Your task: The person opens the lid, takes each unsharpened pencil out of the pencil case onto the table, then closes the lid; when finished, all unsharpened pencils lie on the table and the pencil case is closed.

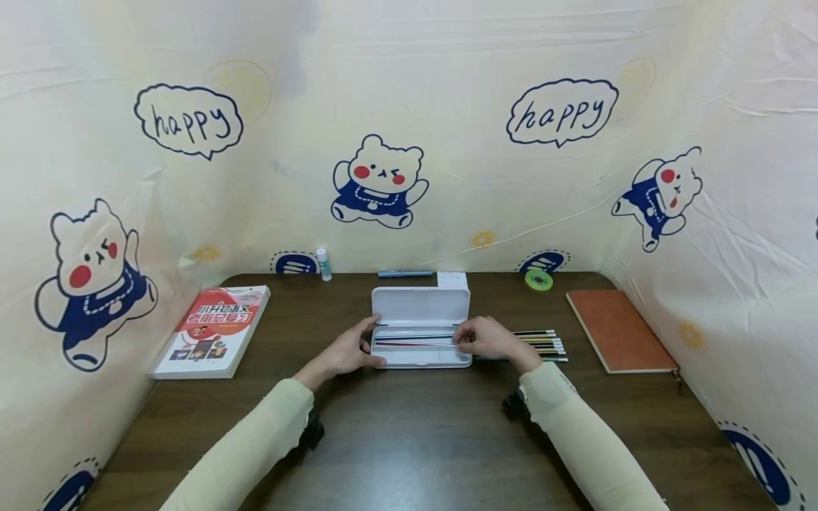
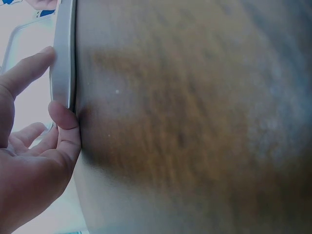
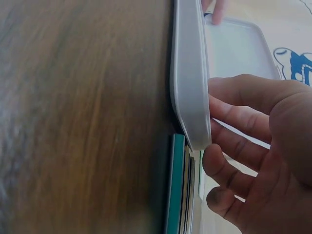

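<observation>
A white pencil case lies open at mid-table, its lid standing up behind the tray. A black and a red pencil lie inside. My left hand holds the tray's left end, thumb on the front corner and index finger by the hinge. In the left wrist view the thumb presses the case's rim. My right hand curls over the tray's right end, fingertips at the pencils' ends. The tray wall hides what those fingers touch. A loose row of pencils lies just right of the case.
A red-covered book lies at the left and a brown notebook at the right. Along the back edge stand a glue stick, a grey pen, a white slip and a green tape roll. Printed cloth walls close three sides.
</observation>
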A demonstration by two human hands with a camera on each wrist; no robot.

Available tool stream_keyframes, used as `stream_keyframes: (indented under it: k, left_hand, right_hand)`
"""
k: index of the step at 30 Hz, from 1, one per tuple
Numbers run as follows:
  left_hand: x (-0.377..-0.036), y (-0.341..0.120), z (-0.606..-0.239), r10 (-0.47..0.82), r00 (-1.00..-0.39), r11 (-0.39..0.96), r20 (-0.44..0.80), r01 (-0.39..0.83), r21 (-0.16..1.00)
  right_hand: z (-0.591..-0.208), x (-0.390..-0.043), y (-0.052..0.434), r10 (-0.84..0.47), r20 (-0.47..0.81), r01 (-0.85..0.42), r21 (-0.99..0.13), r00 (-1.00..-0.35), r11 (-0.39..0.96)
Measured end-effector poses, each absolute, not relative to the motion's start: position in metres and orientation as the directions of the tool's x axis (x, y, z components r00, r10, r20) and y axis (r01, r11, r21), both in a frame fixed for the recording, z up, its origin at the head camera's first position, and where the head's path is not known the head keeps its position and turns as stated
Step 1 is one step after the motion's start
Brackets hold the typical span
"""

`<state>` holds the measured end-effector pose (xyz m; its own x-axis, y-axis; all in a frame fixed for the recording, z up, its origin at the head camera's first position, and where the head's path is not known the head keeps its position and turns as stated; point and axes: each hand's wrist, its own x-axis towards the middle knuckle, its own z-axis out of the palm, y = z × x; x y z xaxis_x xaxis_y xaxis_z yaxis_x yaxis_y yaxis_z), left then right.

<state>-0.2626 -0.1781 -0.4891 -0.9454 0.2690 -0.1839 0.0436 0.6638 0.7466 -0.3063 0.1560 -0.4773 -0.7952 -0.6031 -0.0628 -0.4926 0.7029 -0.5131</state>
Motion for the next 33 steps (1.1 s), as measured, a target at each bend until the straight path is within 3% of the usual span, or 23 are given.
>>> stream_keyframes:
  k: [17,33]
  left_hand:
    - [-0.263,-0.179,-0.489,0.281,-0.943,0.658,-0.179,0.053,0.751]
    - [-0.262,-0.178,-0.488,0.276,-0.945,0.646,-0.178,0.045,0.762]
  right_hand:
    - [-0.476,-0.308,0.142,-0.607,-0.114,-0.497,-0.466,-0.787,0.732]
    - [-0.474,-0.311,0.140,-0.590,-0.112,-0.469,-0.498,-0.800,0.729]
